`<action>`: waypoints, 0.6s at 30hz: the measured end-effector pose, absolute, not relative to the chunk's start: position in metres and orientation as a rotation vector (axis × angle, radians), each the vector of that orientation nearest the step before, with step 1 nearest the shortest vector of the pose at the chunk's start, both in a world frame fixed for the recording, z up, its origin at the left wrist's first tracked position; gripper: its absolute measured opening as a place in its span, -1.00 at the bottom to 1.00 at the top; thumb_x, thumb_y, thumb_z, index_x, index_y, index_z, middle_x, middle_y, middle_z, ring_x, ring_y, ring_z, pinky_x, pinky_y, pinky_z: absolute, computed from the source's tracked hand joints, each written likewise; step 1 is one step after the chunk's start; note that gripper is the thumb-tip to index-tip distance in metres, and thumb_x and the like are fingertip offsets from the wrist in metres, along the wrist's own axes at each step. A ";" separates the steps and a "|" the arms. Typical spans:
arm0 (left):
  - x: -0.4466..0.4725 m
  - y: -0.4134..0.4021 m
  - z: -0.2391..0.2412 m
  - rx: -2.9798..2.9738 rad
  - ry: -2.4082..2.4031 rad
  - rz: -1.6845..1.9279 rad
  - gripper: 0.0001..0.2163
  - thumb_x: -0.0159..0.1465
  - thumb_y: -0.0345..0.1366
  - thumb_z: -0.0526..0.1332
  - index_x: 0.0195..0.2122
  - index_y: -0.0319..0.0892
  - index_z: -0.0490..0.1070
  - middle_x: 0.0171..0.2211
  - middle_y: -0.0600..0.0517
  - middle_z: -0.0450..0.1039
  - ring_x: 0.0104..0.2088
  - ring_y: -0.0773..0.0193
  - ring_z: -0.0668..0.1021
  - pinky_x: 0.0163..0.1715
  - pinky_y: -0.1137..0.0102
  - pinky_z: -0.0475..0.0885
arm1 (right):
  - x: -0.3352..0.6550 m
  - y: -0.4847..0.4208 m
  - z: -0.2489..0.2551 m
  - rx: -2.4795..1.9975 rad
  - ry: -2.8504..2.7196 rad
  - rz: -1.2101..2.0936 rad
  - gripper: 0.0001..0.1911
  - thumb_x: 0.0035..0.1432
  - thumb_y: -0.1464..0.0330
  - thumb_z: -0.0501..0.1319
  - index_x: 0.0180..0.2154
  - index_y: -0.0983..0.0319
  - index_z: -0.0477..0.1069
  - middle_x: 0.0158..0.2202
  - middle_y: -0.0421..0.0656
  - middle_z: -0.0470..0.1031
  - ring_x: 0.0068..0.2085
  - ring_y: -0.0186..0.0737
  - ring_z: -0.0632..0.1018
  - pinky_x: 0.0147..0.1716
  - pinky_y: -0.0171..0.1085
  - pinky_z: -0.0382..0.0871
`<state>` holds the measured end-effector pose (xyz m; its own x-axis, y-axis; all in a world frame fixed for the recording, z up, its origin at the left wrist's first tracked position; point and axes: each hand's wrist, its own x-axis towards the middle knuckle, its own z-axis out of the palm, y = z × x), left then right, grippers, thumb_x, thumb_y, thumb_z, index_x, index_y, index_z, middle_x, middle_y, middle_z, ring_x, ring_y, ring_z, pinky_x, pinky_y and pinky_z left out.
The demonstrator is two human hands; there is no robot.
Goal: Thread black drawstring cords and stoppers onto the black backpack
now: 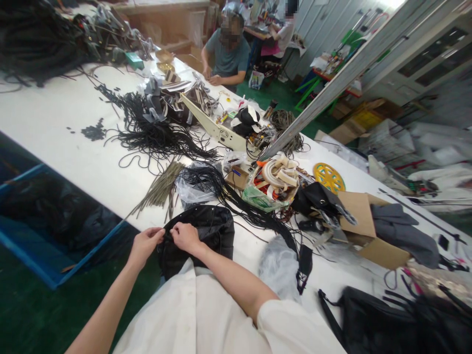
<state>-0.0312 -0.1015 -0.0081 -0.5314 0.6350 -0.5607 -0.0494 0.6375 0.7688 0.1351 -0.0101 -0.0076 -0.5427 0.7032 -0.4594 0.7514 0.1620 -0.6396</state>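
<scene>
I see the left hand [144, 242] and right hand [185, 236], each grip pinched together on the black bag's [206, 236] top edge, at the worktop's [55, 128] near edge, beside black cords [236, 196].

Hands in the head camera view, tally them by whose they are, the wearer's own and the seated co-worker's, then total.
Wearer's own hands: 2, left hand and right hand, both pinching the black bag.
Co-worker's hands in view: 2.
Total: 4.

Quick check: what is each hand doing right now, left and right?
Left hand: closed, pinching the edge of the black bag.
Right hand: closed, pinching the same edge beside it.
</scene>
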 end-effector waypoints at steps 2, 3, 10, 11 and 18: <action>-0.032 -0.102 -0.010 0.470 1.960 0.941 -0.43 0.00 0.12 0.52 -0.16 -0.27 0.68 -0.31 -0.17 0.72 -0.24 -0.10 0.75 -0.11 0.09 0.70 | 0.135 -0.011 -0.009 1.492 2.352 -1.357 -0.73 0.54 0.15 0.22 -0.02 0.08 0.68 -0.02 -0.10 0.77 0.04 -0.04 0.73 0.00 -0.20 0.49; -0.032 -0.102 -0.011 0.473 1.965 0.939 -0.43 0.00 0.13 0.52 -0.15 -0.27 0.68 -0.31 -0.17 0.72 -0.24 -0.09 0.74 -0.12 0.10 0.70 | 0.136 -0.011 -0.010 1.502 2.351 -1.360 -0.73 0.55 0.15 0.22 -0.01 0.08 0.68 -0.02 -0.10 0.77 0.04 -0.04 0.73 0.00 -0.21 0.49; -0.034 -0.103 -0.015 0.487 1.985 0.929 -0.44 0.01 0.12 0.50 -0.16 -0.26 0.68 -0.32 -0.16 0.71 -0.26 -0.08 0.74 -0.15 0.13 0.68 | 0.136 -0.012 -0.011 1.548 2.350 -1.391 -0.73 0.55 0.16 0.22 -0.01 0.08 0.68 -0.02 -0.11 0.77 0.02 -0.05 0.73 -0.04 -0.22 0.48; -0.034 -0.103 -0.015 0.492 1.988 0.926 -0.44 0.01 0.12 0.50 -0.15 -0.26 0.68 -0.32 -0.16 0.71 -0.26 -0.08 0.73 -0.15 0.13 0.67 | 0.136 -0.013 -0.011 1.547 2.353 -1.396 -0.74 0.54 0.16 0.23 -0.02 0.07 0.69 -0.03 -0.13 0.78 0.02 -0.05 0.73 -0.04 -0.22 0.48; -0.036 -0.106 -0.014 0.537 2.002 0.912 -0.41 0.09 0.23 0.45 -0.14 -0.23 0.70 -0.24 -0.18 0.73 -0.20 -0.09 0.72 -0.16 0.17 0.64 | 0.130 -0.013 -0.008 1.537 2.395 -1.415 -0.81 0.48 0.19 0.32 -0.07 0.03 0.72 0.02 -0.21 0.77 0.08 -0.11 0.71 0.00 -0.26 0.47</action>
